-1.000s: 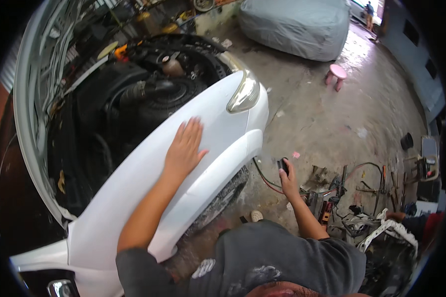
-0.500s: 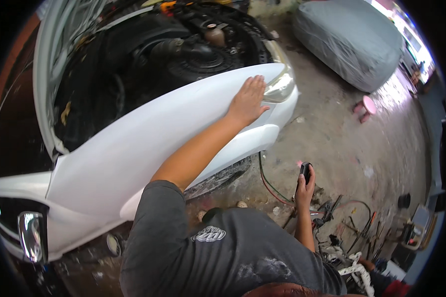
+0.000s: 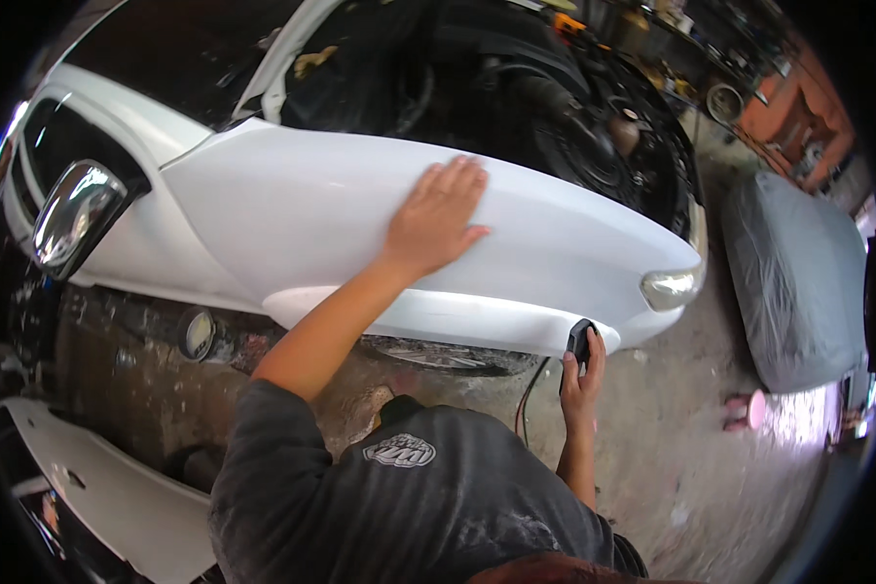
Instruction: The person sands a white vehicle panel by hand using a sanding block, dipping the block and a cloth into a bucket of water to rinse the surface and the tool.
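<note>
My left hand (image 3: 432, 222) lies flat on the upper part of a white car's front fender (image 3: 292, 209), fingers stretched out and nothing in them. The fender's finish looks matte. Lower and to the right, my right hand (image 3: 582, 387) grips a small dark block (image 3: 581, 338), held upright in front of the wheel arch trim (image 3: 467, 316). Whether the block touches the car, I cannot tell. At the fender's front end is the headlight (image 3: 670, 289).
Beyond the fender gapes the engine bay (image 3: 545, 102). A chrome mirror (image 3: 80, 219) juts out at left, and a pale car body (image 3: 117, 487) fills the lower left. At right are a grey covered vehicle (image 3: 793, 292) and a pink stool (image 3: 749, 411). A hose (image 3: 523, 414) crosses the floor.
My left hand has slid back along the fender, from beside the headlight to its middle. My right hand, with the dark block, is now closer to the car. The view has turned.
</note>
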Demonstrator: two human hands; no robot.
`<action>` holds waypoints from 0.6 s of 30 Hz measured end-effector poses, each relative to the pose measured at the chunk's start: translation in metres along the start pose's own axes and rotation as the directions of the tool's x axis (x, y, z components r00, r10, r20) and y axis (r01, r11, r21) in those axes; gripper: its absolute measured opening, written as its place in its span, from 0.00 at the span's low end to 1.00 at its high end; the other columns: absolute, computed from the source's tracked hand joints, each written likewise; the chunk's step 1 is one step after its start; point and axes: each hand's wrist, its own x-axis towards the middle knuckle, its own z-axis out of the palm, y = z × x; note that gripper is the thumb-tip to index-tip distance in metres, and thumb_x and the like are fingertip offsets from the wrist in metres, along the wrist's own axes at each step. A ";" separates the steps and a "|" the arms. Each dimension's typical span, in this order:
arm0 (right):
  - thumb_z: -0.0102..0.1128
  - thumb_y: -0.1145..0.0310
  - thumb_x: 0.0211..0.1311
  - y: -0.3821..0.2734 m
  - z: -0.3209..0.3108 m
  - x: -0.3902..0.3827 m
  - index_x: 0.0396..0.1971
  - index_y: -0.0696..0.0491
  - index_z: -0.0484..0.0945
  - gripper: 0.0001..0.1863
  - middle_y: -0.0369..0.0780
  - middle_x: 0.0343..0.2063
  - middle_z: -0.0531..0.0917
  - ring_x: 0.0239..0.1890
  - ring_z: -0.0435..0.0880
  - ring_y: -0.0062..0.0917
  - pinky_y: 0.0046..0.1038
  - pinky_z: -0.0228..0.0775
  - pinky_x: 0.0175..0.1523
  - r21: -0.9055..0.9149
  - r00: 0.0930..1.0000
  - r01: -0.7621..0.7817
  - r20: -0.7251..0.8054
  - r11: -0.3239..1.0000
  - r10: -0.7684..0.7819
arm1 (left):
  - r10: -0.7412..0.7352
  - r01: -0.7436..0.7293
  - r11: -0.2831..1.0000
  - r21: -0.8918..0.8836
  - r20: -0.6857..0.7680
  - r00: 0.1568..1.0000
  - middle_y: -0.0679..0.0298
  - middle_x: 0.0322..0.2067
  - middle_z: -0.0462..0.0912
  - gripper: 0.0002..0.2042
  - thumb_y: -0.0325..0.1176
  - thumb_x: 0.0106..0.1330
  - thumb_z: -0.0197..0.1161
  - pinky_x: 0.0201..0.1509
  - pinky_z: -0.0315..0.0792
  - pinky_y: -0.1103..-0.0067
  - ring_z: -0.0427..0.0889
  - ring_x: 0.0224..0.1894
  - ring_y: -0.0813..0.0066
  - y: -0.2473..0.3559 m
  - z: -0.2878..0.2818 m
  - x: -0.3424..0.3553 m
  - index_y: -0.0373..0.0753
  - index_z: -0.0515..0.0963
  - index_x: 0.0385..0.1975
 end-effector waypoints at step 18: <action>0.60 0.77 0.67 -0.040 0.046 0.046 0.70 0.62 0.64 0.32 0.52 0.69 0.66 0.69 0.70 0.40 0.38 0.63 0.71 0.259 0.982 0.099 0.131 0.961 -0.136 | -0.879 0.849 0.367 -0.381 -0.440 0.183 0.40 0.78 0.31 0.38 0.50 0.81 0.38 0.81 0.25 0.58 0.29 0.81 0.48 -0.112 0.020 -0.132 0.24 0.36 0.76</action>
